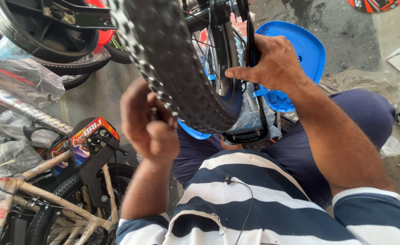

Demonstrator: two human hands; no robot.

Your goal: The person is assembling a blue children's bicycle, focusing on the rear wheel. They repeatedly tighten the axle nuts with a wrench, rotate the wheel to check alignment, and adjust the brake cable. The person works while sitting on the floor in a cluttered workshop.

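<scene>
You're working with the knobby bicycle tyre (182,68) right in front of your chest, its tread facing you and the wheel running from the top of the view down toward your lap, so its long line is lying roughly away from you and slightly to your right. Your left hand (148,124) is sitting on the near left flank of the tyre, low down, and it's the nearer of the two to your body. Its grip is curling tight, fingers folded in around something small against the tread, though you can't make out from here what it's pinching. Your right hand (272,63) is reaching over the far side, thumb pointing back toward the rim (222,59), fingers wrapping closed on the black frame bar (250,41) beside the wheel. The blue plastic guard (306,50) is lying just behind that hand, and another blue piece (193,131) is peeking out below the tyre's bottom edge. To your left, a paper-wrapped bicycle frame (50,190) is standing well apart, on the floor (345,41) side of things.
</scene>
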